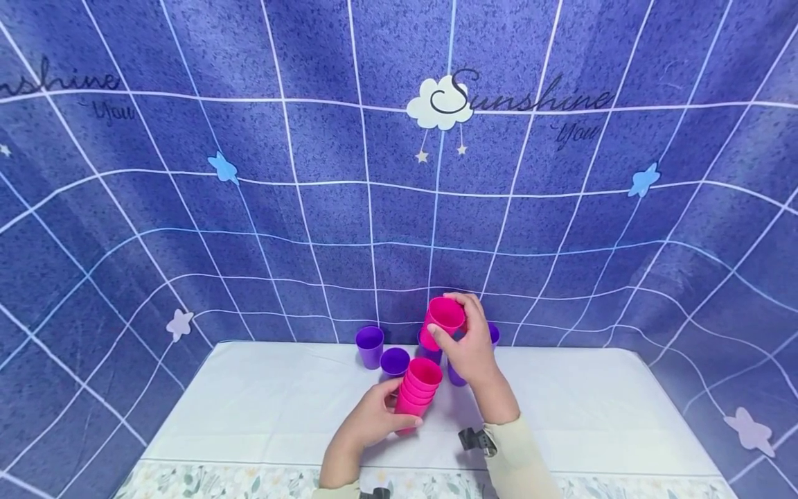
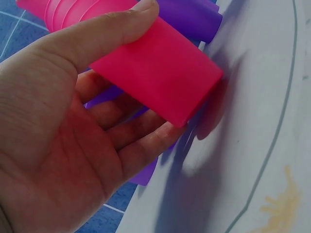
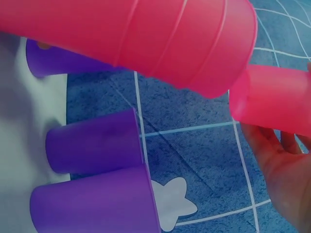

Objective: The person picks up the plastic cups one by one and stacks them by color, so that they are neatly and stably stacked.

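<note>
My left hand (image 1: 368,416) grips a tilted stack of nested pink cups (image 1: 416,396) near the table, the thumb across the front in the left wrist view. A single pink cup (image 1: 445,315) is held up in my right hand (image 1: 472,346), fingers and thumb on either side of its wall. This cup is above and slightly right of the stack's open end, apart from it in the head view. Behind the hands stand several purple cups, including one at the left (image 1: 370,348) and a shorter-looking one (image 1: 395,362) beside it; others are partly hidden by the right hand and pink cup.
A white tabletop (image 1: 249,402) spreads under the cups, with a floral strip (image 1: 231,482) along its near edge. Close behind the cups hangs a blue gridded cloth (image 1: 324,208), which also rises at both sides.
</note>
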`<action>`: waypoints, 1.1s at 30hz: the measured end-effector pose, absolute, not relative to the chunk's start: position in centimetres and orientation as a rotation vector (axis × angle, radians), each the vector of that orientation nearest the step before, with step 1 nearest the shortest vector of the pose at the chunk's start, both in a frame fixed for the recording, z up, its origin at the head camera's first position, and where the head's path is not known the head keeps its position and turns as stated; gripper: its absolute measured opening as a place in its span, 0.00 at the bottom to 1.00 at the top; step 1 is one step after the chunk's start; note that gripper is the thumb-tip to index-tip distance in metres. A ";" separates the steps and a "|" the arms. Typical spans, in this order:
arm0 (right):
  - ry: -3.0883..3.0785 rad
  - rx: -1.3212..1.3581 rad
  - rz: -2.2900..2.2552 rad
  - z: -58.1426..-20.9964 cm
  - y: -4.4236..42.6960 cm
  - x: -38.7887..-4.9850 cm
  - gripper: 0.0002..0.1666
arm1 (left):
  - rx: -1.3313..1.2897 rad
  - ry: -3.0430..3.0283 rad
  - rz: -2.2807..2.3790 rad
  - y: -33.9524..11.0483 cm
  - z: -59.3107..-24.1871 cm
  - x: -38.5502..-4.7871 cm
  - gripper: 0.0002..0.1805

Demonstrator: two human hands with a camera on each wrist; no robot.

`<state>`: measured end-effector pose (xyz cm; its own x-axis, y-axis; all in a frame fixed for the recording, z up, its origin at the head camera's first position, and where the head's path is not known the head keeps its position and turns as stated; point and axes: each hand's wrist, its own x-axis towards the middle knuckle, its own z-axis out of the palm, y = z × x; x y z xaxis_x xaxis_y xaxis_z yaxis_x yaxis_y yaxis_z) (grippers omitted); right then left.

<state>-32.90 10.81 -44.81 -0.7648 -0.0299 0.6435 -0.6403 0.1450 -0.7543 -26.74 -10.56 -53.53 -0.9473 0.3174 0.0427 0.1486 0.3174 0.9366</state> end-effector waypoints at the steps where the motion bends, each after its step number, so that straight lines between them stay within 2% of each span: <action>1: -1.938 0.646 1.689 -44.8 10.9 -32.9 0.34 | 0.436 2.422 1.705 -10.6 -53.5 -26.7 0.38; 14: -1.974 0.907 1.743 -45.5 11.5 -33.3 0.25 | 0.425 2.429 1.695 -10.6 -53.4 -26.6 0.35; 33: -2.154 1.063 1.717 -45.8 11.4 -33.4 0.26 | 0.447 2.348 1.765 -10.3 -53.3 -26.8 0.33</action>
